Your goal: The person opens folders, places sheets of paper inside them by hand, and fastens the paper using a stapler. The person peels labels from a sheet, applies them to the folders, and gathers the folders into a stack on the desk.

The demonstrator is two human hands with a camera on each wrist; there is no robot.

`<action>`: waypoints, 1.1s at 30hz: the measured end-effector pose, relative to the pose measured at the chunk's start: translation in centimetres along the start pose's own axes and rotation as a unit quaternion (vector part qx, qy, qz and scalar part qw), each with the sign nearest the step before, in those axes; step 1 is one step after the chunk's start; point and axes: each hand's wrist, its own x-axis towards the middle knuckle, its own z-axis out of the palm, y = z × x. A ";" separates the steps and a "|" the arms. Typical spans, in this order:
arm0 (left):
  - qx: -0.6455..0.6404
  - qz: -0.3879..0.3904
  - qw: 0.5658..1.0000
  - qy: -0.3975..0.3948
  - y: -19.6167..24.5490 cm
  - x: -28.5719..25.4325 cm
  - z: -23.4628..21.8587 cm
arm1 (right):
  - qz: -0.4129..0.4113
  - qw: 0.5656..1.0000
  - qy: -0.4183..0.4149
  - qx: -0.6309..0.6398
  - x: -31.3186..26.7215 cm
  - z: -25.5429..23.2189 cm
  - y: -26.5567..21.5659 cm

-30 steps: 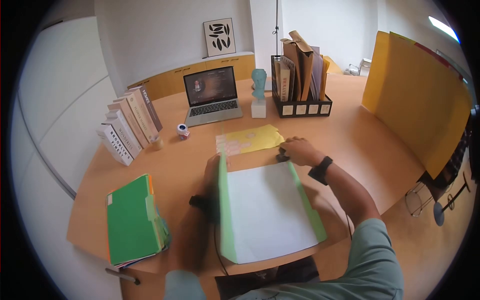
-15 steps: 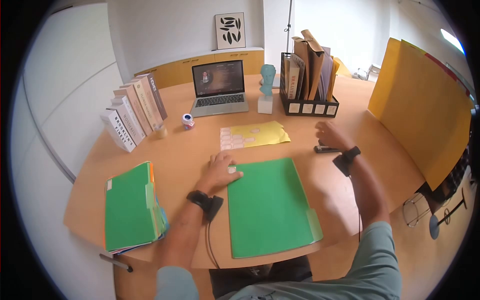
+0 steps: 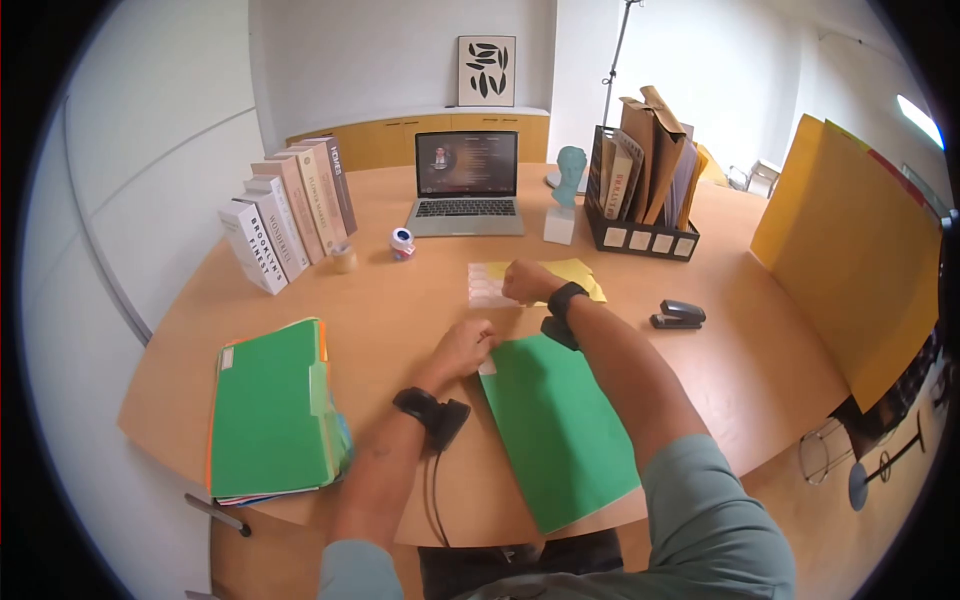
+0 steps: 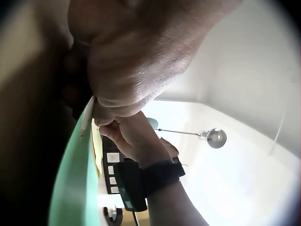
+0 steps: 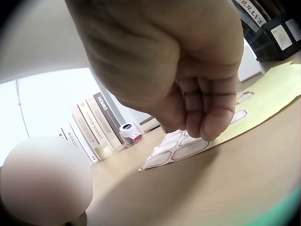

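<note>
My left hand (image 3: 462, 350) pinches the top left corner of a green folder (image 3: 560, 430), which lies slanted on the table. The left wrist view shows that hand (image 4: 136, 61) with the folder's pale green edge (image 4: 73, 188) at its fingers. Farther forward, my right hand (image 3: 530, 283) is over a yellow sheet with white, red-edged labels (image 3: 484, 287). In the right wrist view its fingers are curled down (image 5: 188, 70) and grip the sheet (image 5: 268, 94) near its front edge; the fingertips' undersides are hidden.
A black stapler (image 3: 679, 315) lies right of the folder. Stacked folders (image 3: 265, 415) are at the left. Behind stand books (image 3: 290, 215), a tape roll (image 3: 344, 258), a small jar (image 3: 402, 244), a laptop (image 3: 467, 190), a bust (image 3: 570, 180) and a black file rack (image 3: 645, 240). A yellow board (image 3: 850, 250) rises at right.
The folder went from open to closed, then its lower end swung right. My right hand let go of the stapler and moved left to the label sheet. My left hand took the folder's corner.
</note>
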 end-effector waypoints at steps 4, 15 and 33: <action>-0.054 -0.032 0.998 0.000 -1.1 0.5 -0.1 | -0.051 0.983 -0.002 -0.178 4.5 5.6 4.6; -0.343 -0.149 0.927 -0.028 -1.0 0.0 -1.8 | -0.040 0.986 -0.095 -0.133 5.2 7.5 6.8; -0.410 -0.141 0.901 -0.031 -1.3 0.0 -1.5 | 0.015 0.974 0.071 0.215 -6.6 -2.0 -6.3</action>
